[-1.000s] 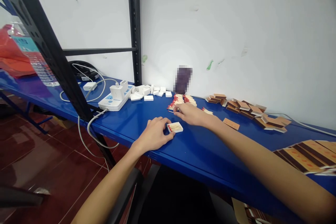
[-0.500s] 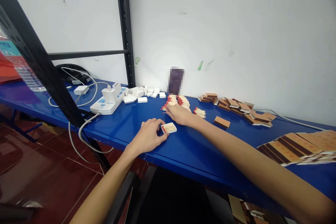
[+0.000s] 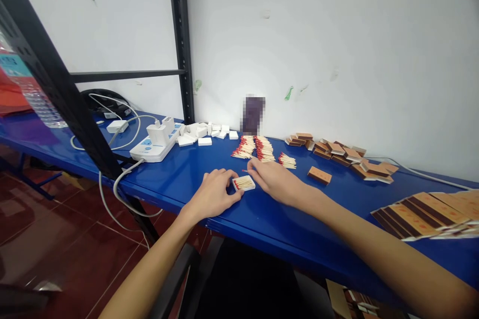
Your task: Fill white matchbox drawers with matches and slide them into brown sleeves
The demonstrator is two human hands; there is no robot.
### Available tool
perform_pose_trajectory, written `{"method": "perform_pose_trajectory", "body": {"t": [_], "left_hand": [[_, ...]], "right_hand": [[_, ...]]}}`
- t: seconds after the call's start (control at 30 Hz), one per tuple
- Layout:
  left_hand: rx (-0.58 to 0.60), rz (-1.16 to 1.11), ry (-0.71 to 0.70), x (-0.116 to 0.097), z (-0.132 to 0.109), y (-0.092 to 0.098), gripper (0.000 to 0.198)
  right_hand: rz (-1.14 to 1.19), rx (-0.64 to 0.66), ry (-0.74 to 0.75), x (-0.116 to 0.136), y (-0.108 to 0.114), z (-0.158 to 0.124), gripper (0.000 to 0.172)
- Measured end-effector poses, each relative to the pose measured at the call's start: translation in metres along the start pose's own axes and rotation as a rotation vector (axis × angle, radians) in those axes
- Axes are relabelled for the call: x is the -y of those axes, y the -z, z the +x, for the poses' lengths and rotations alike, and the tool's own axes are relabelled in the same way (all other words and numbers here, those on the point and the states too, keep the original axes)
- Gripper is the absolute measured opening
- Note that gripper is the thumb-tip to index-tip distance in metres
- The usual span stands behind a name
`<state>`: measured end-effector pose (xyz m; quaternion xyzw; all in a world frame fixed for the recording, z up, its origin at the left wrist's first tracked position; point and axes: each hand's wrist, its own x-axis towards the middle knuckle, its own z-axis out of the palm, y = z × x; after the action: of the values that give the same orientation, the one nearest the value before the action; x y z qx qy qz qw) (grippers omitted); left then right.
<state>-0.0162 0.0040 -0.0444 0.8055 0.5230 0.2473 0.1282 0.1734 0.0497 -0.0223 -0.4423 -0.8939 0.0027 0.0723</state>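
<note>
A small white matchbox tray holding red-tipped matches lies on the blue table. My left hand rests beside it, fingertips gripping the tray's left edge. My right hand is at the tray's right side, fingers pinched on what looks like matches just above its far corner. Behind the hands lie loose piles of red-tipped matches.
White empty trays and a white power strip with cables sit at the back left. Brown matchbox sleeves lie at the back right, one sleeve apart, flat sleeve sheets far right. A black rack post stands left.
My right hand has drawn back from the match pile to the tray's right side. My left hand has stayed on the tray.
</note>
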Motion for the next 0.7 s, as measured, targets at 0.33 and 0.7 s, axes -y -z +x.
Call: {"method": "perform_pose_trajectory", "body": {"t": [0.33, 0.7], "left_hand": [[0.085, -0.011, -0.076, -0.001, -0.002, 0.005, 0.029], [0.103, -0.014, -0.075, -0.003, -0.002, 0.008, 0.032]], "right_hand": [[-0.129, -0.083, -0.204, -0.044, -0.001, -0.026, 0.022], [-0.139, 0.020, -0.175, -0.069, -0.011, -0.015, 0.025]]}}
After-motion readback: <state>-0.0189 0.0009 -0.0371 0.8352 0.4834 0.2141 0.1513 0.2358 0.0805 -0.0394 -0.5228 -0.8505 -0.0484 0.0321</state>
